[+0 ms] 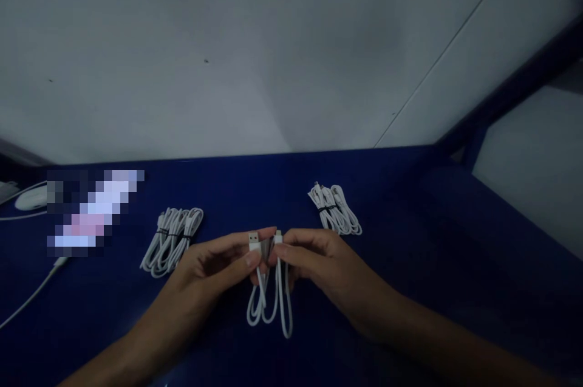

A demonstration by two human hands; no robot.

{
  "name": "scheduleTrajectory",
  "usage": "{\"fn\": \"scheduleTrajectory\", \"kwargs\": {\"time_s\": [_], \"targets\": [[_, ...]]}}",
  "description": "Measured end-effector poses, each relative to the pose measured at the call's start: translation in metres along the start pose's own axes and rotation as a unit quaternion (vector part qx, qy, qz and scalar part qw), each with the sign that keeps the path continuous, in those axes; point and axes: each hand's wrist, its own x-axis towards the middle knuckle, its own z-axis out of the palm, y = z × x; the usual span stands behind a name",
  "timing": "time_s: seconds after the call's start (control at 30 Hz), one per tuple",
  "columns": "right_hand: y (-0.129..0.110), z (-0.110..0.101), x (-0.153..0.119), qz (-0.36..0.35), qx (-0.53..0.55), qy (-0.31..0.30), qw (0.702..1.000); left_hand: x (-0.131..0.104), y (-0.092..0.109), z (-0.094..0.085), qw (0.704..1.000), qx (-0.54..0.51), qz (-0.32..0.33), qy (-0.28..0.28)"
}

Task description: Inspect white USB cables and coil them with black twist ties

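Note:
A white cable (282, 308) hangs in loops between my two hands, over the blue table. My left hand (218, 265) pinches it just below the USB plug, which points up. The cable's smaller plug (279, 235), also upright, is between the thumb and fingers of my right hand (319, 256). The two plugs are side by side, a little apart. To the left lies a group of coiled white cables (170, 238) with black ties. Another group of tied white cables (334, 208) rests beyond my right hand.
A pixelated, lit device (98, 211) lies at the left of the blue table (255, 186), with a white cord (31, 296) running from it. Beside it is a white rounded object (31, 197). A pale wall panel (228, 71) rises behind the table.

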Motion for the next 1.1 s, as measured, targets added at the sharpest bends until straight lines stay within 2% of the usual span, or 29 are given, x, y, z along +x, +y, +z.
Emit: {"fn": "scheduleTrajectory", "kwargs": {"time_s": [0.13,0.23,0.37,0.57,0.7,0.77,0.87,0.97,1.03,1.1], "targets": [[0.0,0.001,-0.001,-0.005,0.005,-0.011,1.0,-0.003,0.008,0.005,0.999,0.033,0.004,-0.009],[0.001,0.001,-0.001,-0.019,0.005,0.007,1.0,-0.004,0.012,0.006,0.997,0.062,0.039,-0.014],[0.0,0.002,-0.002,-0.033,-0.011,0.061,0.998,-0.004,0.01,0.004,0.987,0.123,0.096,0.034],[-0.001,0.002,-0.003,-0.057,0.047,0.09,0.993,-0.009,0.009,0.006,0.942,0.256,0.192,0.102],[0.001,0.003,-0.001,-0.06,0.103,0.083,0.989,-0.01,0.01,0.006,0.93,0.25,0.238,0.129],[0.001,0.002,-0.001,-0.065,0.12,0.072,0.988,-0.009,0.009,0.005,0.934,0.22,0.25,0.131],[0.003,0.0,0.0,-0.086,0.14,0.061,0.985,-0.007,0.008,0.005,0.961,0.152,0.208,0.102],[0.006,-0.004,0.001,-0.095,0.142,0.06,0.983,-0.004,0.005,0.006,0.987,0.079,0.138,0.032],[0.006,-0.005,0.001,-0.094,0.136,0.056,0.985,-0.003,0.003,0.006,0.992,0.042,0.12,0.007],[0.004,-0.005,0.001,-0.086,0.122,0.049,0.988,-0.003,0.003,0.005,0.992,0.035,0.123,0.014]]}}
